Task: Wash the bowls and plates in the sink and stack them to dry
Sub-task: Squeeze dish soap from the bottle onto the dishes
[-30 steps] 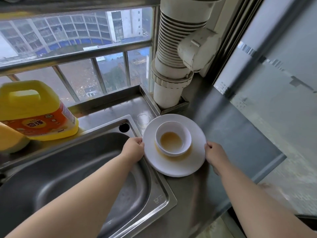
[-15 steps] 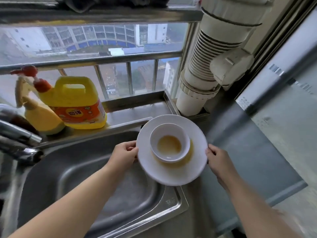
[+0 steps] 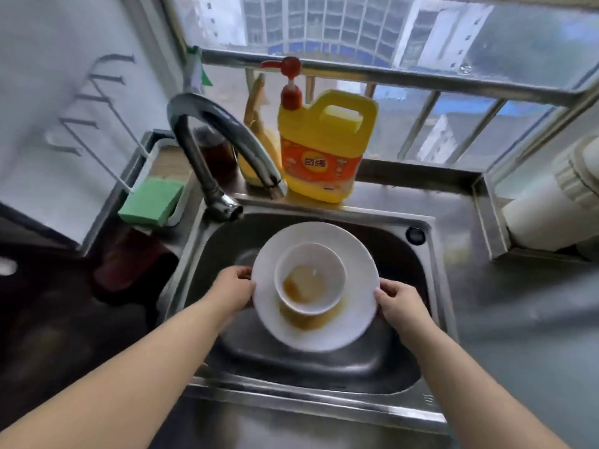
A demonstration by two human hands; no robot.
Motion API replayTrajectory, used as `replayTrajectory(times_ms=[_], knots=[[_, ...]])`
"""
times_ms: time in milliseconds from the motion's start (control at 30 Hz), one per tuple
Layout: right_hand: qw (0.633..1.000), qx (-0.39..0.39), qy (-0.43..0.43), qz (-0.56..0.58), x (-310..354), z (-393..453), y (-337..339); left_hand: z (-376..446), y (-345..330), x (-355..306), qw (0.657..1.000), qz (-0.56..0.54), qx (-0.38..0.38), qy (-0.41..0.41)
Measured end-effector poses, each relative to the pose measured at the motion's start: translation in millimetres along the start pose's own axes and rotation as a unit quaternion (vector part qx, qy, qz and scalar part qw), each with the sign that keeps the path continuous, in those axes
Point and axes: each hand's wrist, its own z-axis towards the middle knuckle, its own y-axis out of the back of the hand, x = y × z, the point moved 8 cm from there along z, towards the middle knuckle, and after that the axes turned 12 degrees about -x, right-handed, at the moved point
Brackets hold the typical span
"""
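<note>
We see L hand (image 3: 234, 291) & R hand (image 3: 398, 303) both gripping opp. rims of white plate (image 3: 353, 280) held over sink (image 3: 431, 286) basin, dirty bowl (image 3: 310, 278) w/ brown residue sitting on plate, faucet (image 3: 223, 147) & yellow detergent jug (image 3: 324, 150) behind

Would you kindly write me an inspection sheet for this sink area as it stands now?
Surface: stainless steel sink, basin bare of other dishes; steel counter to its right.
Job's things: white plate held over the basin, brown sauce on it; white bowl stands on the plate, brown residue inside.
Clutter: yellow detergent jug with red pump behind the sink; green sponge in a tray at left.
Grippers: left hand and right hand grip opposite plate edges.
Cables: nothing seen.
Surroundings: faucet, barred window, white ribbed duct at right.
</note>
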Motion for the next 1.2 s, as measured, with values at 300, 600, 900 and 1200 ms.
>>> replayTrajectory(times_ms=[300,600,900,1200], knots=[[0.991,0.041,-0.065,-0.113,-55,25,-76,68,-5,71,0.994,0.082,-0.060,0.047],[0.982,0.044,-0.096,-0.159,-79,34,-111,103,-14,100,0.986,0.123,-0.101,0.053],[0.976,0.057,-0.081,-0.194,-76,27,-119,104,-20,103,0.984,0.152,-0.070,0.062],[0.986,0.051,-0.044,-0.154,-28,-13,-96,53,6,55,0.981,0.188,-0.053,-0.009]])
